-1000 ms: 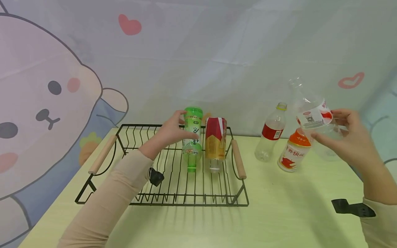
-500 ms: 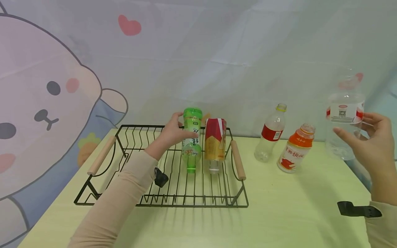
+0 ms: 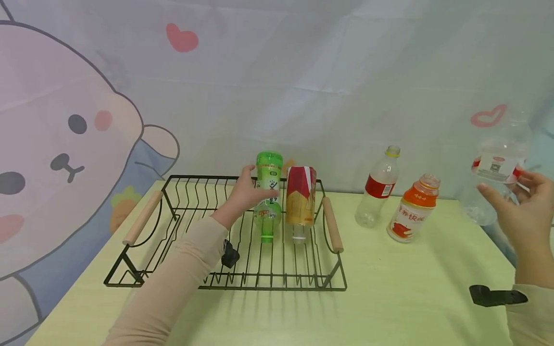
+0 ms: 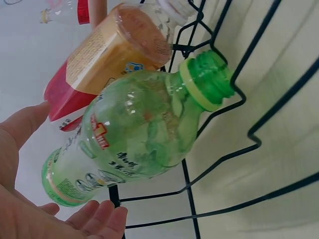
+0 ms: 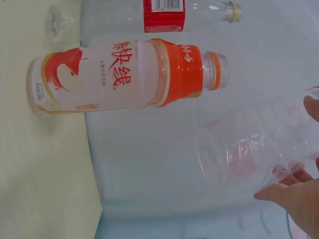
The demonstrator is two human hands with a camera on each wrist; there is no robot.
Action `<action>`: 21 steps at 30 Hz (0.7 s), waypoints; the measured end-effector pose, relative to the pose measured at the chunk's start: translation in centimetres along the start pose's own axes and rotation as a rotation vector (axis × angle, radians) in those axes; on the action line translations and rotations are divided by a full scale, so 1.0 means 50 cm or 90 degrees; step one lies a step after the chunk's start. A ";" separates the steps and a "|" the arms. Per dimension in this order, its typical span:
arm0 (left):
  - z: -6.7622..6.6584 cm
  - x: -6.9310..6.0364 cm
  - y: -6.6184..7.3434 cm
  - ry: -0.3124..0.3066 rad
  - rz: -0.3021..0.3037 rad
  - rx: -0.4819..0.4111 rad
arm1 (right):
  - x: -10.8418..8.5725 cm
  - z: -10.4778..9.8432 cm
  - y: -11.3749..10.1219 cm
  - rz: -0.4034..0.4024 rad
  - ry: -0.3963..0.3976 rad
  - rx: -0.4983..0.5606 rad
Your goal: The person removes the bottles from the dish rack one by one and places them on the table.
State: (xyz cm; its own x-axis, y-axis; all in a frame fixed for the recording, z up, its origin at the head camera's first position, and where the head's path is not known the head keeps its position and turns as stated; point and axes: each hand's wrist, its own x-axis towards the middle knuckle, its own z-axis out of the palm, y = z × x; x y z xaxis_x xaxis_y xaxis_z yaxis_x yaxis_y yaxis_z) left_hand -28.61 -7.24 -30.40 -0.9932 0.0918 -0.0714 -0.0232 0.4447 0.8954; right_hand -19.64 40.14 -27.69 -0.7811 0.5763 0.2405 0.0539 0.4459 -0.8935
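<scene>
A green bottle (image 3: 268,211) stands neck down in the black wire rack (image 3: 225,288). Around its raised base is my left hand (image 3: 243,198), thumb and fingers spread; in the left wrist view gaps show between the fingers (image 4: 102,219) and the plastic. Just right of it, a red and gold bottle (image 3: 300,197) is also upside down in the rack. At the far right my right hand (image 3: 528,211) grips a large clear bottle (image 3: 493,166) with a white and red label, its neck up and leaning right. In the right wrist view this clear bottle (image 5: 254,144) is partly out of frame.
Between the rack and my right hand stand a clear bottle with a red label (image 3: 376,190) and an orange and white bottle (image 3: 413,209), both uncapped. Wooden handles (image 3: 332,223) rise at the rack's ends. A printed cloth (image 3: 277,96) hangs behind the table.
My right hand has carried the large clear bottle rightward, away from the orange and white bottle; its tilt has swung from left to right. My left hand has shifted slightly downward beside the green bottle.
</scene>
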 end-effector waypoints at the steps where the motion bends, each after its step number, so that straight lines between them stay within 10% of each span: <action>1: 0.002 -0.001 -0.001 -0.001 -0.003 -0.002 | 0.002 0.001 0.005 0.006 0.003 0.006; 21: 0.027 0.004 -0.034 -0.022 -0.027 -0.010 | 0.017 0.037 0.119 0.121 -0.007 0.152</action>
State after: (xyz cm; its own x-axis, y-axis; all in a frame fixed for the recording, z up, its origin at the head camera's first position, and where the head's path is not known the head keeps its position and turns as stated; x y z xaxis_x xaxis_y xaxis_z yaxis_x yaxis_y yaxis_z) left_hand -28.60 -6.78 -32.51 -0.9868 0.1039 -0.1243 -0.0673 0.4346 0.8981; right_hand -21.15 42.01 -33.49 -0.7775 0.6263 0.0571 0.0536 0.1565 -0.9862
